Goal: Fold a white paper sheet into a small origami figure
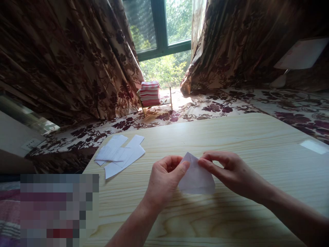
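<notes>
A folded sheet of white paper (196, 178), shaped like a triangle with its tip pointing away from me, is held just above the light wooden table (231, 137). My left hand (164, 180) pinches its left edge between thumb and curled fingers. My right hand (230, 173) pinches the right side near the tip with thumb and forefinger. Both hands meet close to the paper's top corner.
A loose pile of white paper slips (119, 156) lies at the table's far left corner. Beyond the table is a floral cloth (210, 106), a small wooden rack with striped folded cloth (150, 93), dark floral curtains (64, 61) and a window (161, 31).
</notes>
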Tool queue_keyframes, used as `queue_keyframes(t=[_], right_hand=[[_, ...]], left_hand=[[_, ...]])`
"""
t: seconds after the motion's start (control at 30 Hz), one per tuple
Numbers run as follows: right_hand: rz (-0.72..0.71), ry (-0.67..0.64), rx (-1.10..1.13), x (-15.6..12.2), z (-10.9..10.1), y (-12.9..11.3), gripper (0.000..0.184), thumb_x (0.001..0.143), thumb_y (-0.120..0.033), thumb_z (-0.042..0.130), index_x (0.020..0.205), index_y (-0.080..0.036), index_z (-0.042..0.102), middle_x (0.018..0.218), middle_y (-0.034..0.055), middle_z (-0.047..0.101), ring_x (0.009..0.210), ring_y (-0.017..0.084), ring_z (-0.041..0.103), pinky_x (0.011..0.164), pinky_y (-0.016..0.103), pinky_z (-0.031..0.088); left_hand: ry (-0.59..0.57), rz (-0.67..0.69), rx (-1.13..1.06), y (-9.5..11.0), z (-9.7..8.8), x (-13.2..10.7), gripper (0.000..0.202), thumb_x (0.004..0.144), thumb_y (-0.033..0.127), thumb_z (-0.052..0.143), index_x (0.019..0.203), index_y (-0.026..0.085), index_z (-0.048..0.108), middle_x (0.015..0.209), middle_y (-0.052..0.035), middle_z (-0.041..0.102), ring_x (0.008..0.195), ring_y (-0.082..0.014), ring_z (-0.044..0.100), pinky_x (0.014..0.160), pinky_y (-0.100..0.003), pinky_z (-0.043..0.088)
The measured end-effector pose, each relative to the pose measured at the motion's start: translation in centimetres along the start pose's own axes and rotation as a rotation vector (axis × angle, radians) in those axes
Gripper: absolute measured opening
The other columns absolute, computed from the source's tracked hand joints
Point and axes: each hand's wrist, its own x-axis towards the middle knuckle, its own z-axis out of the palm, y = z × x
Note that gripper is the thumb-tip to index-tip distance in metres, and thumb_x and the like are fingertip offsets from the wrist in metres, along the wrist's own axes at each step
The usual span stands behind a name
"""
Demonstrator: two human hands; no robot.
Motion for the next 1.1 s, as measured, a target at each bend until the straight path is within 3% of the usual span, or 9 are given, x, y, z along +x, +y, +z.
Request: queue_keyframes(t=[0.1, 0.23, 0.3, 0.43, 0.57, 0.9, 1.1], right_hand=[[0.002, 0.015, -0.015, 0.1, -0.2, 0.3, 0.033, 0.087, -0.041, 0.047, 0.067, -0.018, 0.062, 0.062, 0.0001, 0.058, 0.06, 0.014, 0.051, 0.052, 0.023, 0.04], [-0.048, 0.047, 0.015, 0.1, 0.0, 0.4, 0.02, 0.083, -0.038, 0.055, 0.09, -0.022, 0.065, 0.087, 0.002, 0.066, 0.076, 0.016, 0.058, 0.067, 0.026, 0.046], [-0.044, 0.023, 0.063, 0.1, 0.1, 0.4, 0.019, 0.084, -0.037, 0.054, 0.087, -0.022, 0.065, 0.084, 0.0016, 0.067, 0.075, 0.016, 0.058, 0.066, 0.026, 0.047], [-0.015, 0.05, 0.149, 0.1, 0.0, 0.7, 0.021, 0.085, -0.038, 0.054, 0.081, -0.02, 0.064, 0.08, 0.0026, 0.066, 0.077, 0.017, 0.06, 0.066, 0.026, 0.048], [-0.001, 0.068, 0.205, 0.1, -0.1, 1.0, 0.021, 0.083, -0.039, 0.056, 0.082, -0.02, 0.063, 0.08, 0.0026, 0.065, 0.076, 0.017, 0.06, 0.066, 0.025, 0.049], [0.008, 0.014, 0.239, 0.1, 0.1, 1.0, 0.02, 0.085, -0.039, 0.056, 0.081, -0.02, 0.061, 0.078, 0.0015, 0.062, 0.075, 0.015, 0.059, 0.063, 0.024, 0.048], [-0.085, 0.105, 0.141, 0.0, 0.3, 1.5, 0.013, 0.085, -0.033, 0.056, 0.094, -0.024, 0.059, 0.094, 0.0014, 0.061, 0.086, 0.016, 0.058, 0.073, 0.026, 0.05]], left_hand=[[0.042, 0.103, 0.164, 0.2, 0.2, -0.3, 0.016, 0.075, 0.029, 0.065, 0.078, 0.013, 0.067, 0.074, -0.0036, 0.066, 0.067, -0.0129, 0.056, 0.062, -0.023, 0.043], [0.042, 0.325, 0.489, 0.3, 0.6, -0.8, 0.011, 0.079, 0.021, 0.059, 0.075, 0.014, 0.066, 0.074, -0.0031, 0.064, 0.072, -0.0147, 0.057, 0.068, -0.026, 0.043], [0.021, 0.372, 0.533, 0.3, 0.7, -1.0, 0.007, 0.079, 0.019, 0.058, 0.079, 0.016, 0.065, 0.076, -0.0019, 0.064, 0.074, -0.0141, 0.057, 0.071, -0.025, 0.044], [0.088, 0.408, 0.477, -0.1, 0.7, -1.1, 0.02, 0.075, 0.017, 0.063, 0.094, 0.018, 0.057, 0.083, 0.0001, 0.062, 0.08, -0.0132, 0.058, 0.076, -0.025, 0.046], [0.098, 0.448, 0.509, -0.2, 0.6, -1.0, 0.011, 0.077, 0.017, 0.06, 0.085, 0.018, 0.054, 0.08, 0.0007, 0.059, 0.077, -0.0127, 0.057, 0.075, -0.026, 0.046], [0.087, 0.392, 0.5, 0.0, 0.7, -0.8, 0.004, 0.076, 0.015, 0.057, 0.074, 0.016, 0.055, 0.072, 0.0004, 0.059, 0.07, -0.0124, 0.056, 0.068, -0.024, 0.045], [0.084, 0.425, 0.511, 0.4, 0.8, -0.9, 0.008, 0.077, 0.013, 0.056, 0.069, 0.016, 0.055, 0.07, 0.0003, 0.058, 0.069, -0.012, 0.055, 0.068, -0.024, 0.044]])
